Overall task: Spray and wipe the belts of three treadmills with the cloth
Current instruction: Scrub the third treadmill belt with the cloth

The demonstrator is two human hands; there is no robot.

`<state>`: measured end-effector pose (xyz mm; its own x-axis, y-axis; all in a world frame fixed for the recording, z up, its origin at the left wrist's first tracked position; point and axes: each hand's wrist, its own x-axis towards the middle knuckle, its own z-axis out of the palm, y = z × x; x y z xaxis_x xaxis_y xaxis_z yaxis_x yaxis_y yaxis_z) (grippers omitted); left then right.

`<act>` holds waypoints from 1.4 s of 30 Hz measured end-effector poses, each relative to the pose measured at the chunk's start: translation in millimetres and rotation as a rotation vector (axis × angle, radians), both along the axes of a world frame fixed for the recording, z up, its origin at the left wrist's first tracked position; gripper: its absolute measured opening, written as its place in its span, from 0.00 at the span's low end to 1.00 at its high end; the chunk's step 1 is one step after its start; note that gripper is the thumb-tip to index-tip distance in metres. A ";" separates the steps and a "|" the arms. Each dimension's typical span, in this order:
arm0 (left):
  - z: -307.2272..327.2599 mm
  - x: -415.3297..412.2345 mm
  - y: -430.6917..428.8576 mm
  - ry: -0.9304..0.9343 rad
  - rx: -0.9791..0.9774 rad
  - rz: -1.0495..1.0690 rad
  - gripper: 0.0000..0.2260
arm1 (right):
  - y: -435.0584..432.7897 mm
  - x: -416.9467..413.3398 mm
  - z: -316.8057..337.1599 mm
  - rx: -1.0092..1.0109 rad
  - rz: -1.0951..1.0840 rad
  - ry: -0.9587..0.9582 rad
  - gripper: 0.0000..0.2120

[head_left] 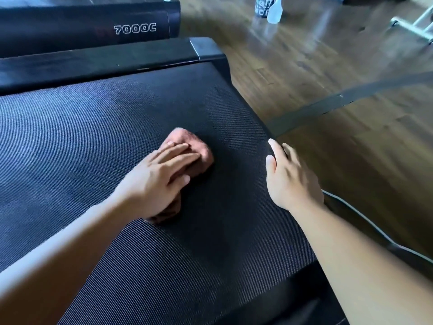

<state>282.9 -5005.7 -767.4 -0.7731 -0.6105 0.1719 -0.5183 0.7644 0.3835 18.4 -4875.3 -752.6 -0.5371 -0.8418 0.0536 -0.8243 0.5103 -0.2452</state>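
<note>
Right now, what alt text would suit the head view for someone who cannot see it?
A left hand presses a brown cloth flat on a treadmill belt, while the right hand rests on the belt's end edge. A spray bottle stands on the wood floor beyond; a second treadmill marked 7000C sits top left.

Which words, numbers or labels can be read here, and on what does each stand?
"7000C": white, on the side of the neighbouring treadmill.
Faint reddish marks left of it: too dim to read.
White print on the dark container on the floor: too blurred to read.
</note>
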 end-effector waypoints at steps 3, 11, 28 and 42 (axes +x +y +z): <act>1.6 1.6 -40.0 0.039 0.005 0.158 0.26 | -0.1 0.0 0.2 0.004 0.007 0.003 0.23; 4.1 -59.4 -163.1 -0.010 0.060 0.521 0.26 | -0.4 -0.6 -3.5 0.013 -0.001 0.035 0.24; 4.8 -193.0 -154.0 -0.030 0.038 0.043 0.25 | -4.6 -2.8 -4.7 0.058 -0.038 -0.051 0.23; 10.8 -167.8 7.4 -0.087 0.005 -0.188 0.24 | 50.2 4.9 -2.8 -0.140 -0.035 -0.201 0.21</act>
<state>115.1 -4998.3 -756.6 -0.8856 -0.4543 0.0970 -0.3976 0.8492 0.3474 23.2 -4825.0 -755.4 -0.5773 -0.8145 0.0574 -0.7343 0.4872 -0.4727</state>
